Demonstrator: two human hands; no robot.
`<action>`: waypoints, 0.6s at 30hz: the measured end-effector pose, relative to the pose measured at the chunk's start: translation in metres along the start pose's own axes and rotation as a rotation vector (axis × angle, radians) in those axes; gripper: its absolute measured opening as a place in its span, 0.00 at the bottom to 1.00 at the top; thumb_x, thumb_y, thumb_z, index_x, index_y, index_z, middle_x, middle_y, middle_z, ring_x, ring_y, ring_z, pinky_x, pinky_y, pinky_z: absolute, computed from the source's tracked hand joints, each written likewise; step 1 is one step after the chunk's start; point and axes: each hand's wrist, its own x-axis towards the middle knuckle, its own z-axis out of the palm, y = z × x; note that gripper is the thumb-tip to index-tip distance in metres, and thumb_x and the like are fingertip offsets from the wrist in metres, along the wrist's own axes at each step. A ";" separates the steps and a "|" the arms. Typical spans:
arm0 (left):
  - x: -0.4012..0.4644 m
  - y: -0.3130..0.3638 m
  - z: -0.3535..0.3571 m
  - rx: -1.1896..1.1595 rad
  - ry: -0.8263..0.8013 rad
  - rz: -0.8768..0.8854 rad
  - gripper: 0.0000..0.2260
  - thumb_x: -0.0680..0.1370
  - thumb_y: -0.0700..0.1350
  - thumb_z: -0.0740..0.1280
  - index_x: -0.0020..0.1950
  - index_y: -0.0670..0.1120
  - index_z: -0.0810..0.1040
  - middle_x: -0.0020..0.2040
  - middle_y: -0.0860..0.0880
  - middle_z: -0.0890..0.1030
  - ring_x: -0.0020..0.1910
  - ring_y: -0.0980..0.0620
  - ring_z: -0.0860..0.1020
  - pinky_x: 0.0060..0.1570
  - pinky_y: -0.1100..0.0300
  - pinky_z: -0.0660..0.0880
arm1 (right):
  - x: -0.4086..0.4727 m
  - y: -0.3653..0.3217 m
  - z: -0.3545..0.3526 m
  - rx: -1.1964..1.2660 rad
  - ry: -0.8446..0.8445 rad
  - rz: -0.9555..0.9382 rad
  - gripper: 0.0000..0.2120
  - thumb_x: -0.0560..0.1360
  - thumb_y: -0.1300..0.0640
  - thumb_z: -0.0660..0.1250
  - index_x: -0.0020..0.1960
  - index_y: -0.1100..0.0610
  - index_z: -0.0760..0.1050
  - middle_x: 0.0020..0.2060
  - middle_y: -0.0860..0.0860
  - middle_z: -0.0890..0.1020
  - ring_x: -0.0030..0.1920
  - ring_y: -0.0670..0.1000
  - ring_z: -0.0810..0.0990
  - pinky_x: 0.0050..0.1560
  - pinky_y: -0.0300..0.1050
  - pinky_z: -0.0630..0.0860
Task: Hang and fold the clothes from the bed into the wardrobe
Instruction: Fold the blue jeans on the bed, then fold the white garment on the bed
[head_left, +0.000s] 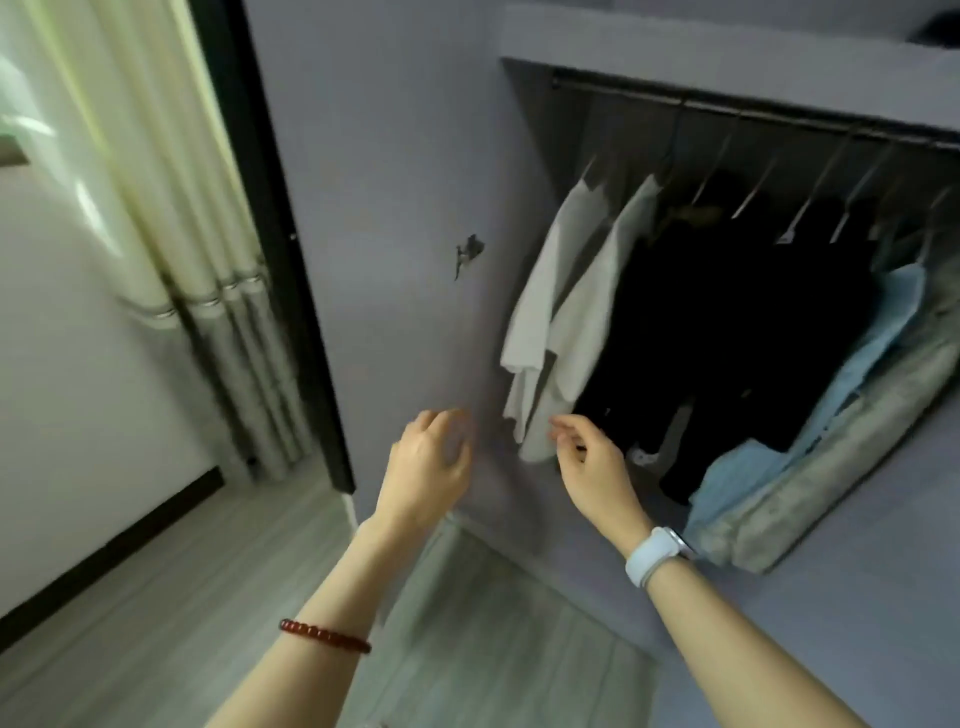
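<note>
The open wardrobe (519, 156) fills the upper right, with a metal rail (753, 111) across its top. From the rail hang two white shirts (566, 312) at the left, several dark garments (727, 322) in the middle and a light blue garment (852, 364) at the right. My left hand (426, 467) is raised in front of the wardrobe's grey side panel, fingers loosely curled, holding nothing. My right hand (592, 462) hovers just below the hem of the white shirts, fingers relaxed and empty. The bed is out of view.
A grey-green padded coat (831, 483) bulges out at the wardrobe's lower right. A small metal hook (470, 252) sits on the side panel. Pale curtains (156, 208) and a black frame (270, 208) stand at the left. Grey wood floor (156, 597) lies below.
</note>
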 end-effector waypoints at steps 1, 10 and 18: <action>-0.020 -0.021 -0.008 -0.002 0.007 -0.048 0.22 0.74 0.52 0.56 0.64 0.47 0.75 0.61 0.47 0.76 0.61 0.45 0.73 0.60 0.52 0.69 | -0.011 -0.002 0.027 0.019 -0.064 0.026 0.12 0.79 0.64 0.56 0.60 0.60 0.74 0.50 0.49 0.78 0.52 0.44 0.75 0.50 0.29 0.68; -0.159 -0.257 -0.148 -0.013 0.271 -0.613 0.14 0.78 0.44 0.64 0.63 0.43 0.76 0.61 0.46 0.77 0.62 0.49 0.74 0.62 0.58 0.67 | -0.077 -0.091 0.318 0.069 -0.722 -0.007 0.09 0.79 0.63 0.58 0.52 0.54 0.75 0.39 0.44 0.79 0.46 0.49 0.78 0.54 0.44 0.73; -0.244 -0.384 -0.308 -0.012 0.596 -0.970 0.15 0.79 0.44 0.63 0.65 0.43 0.74 0.61 0.47 0.77 0.62 0.51 0.73 0.63 0.61 0.66 | -0.087 -0.230 0.517 0.069 -1.111 -0.134 0.09 0.80 0.59 0.56 0.55 0.52 0.73 0.45 0.48 0.80 0.49 0.48 0.78 0.47 0.38 0.72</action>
